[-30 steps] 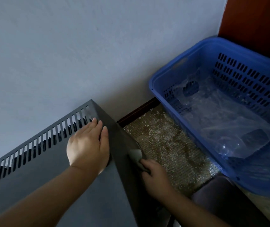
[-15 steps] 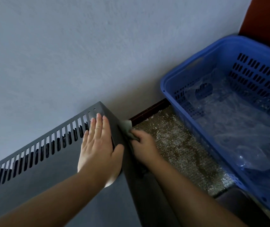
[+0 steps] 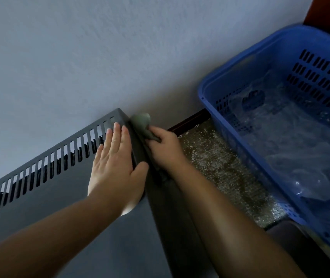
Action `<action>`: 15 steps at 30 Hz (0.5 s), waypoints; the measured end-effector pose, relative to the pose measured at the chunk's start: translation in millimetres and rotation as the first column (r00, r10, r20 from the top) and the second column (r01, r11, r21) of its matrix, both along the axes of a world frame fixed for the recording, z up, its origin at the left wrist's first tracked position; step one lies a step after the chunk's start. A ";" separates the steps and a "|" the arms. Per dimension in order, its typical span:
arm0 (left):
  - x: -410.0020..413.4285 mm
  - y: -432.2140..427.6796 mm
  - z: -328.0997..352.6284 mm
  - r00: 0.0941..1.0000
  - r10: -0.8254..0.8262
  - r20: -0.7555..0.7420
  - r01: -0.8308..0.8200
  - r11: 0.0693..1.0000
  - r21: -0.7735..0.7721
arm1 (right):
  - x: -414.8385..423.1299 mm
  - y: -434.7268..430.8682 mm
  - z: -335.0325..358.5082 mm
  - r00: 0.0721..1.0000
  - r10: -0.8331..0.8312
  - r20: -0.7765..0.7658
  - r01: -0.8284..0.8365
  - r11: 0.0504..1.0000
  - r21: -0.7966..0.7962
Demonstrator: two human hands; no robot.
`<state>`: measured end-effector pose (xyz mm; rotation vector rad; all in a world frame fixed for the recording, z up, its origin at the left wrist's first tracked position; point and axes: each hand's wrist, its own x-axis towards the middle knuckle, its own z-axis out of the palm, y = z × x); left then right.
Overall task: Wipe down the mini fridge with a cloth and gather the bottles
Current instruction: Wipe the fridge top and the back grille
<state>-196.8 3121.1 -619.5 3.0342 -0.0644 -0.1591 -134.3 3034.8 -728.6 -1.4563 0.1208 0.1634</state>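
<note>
Mini fridge (image 3: 70, 227) stands against the wall (image 3: 120, 47), its right side panel running away from me. My right grip (image 3: 166, 149) pinches the cloth (image 3: 140, 123) at that panel's far top corner; my left grip (image 3: 116, 163) lies spread flat on the top, just beside. The next stroke, I judge, runs back toward me along that edge.

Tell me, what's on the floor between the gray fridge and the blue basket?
Nothing stands there: the head view shows only a bare strip of speckled floor between the fridge and the basket.
</note>
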 end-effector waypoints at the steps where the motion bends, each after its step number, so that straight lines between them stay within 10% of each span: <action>1: -0.3 -0.2 -0.2 1.000 -0.002 0.009 0.002 1.000 -0.005 | 11.7 3.9 -2.3 1.000 0.011 0.003 -0.011 0.999 -0.033; 8: -0.6 0.9 1.3 1.000 0.012 0.020 -0.012 0.999 -0.033 | -44.0 -12.9 -93.2 0.935 0.020 -0.353 -0.093 0.977 -0.192; 15: 4.5 1.2 -2.8 0.999 0.037 0.034 -0.035 0.998 -0.046 | -52.5 -9.5 0.5 0.968 -0.031 0.251 0.018 0.998 0.056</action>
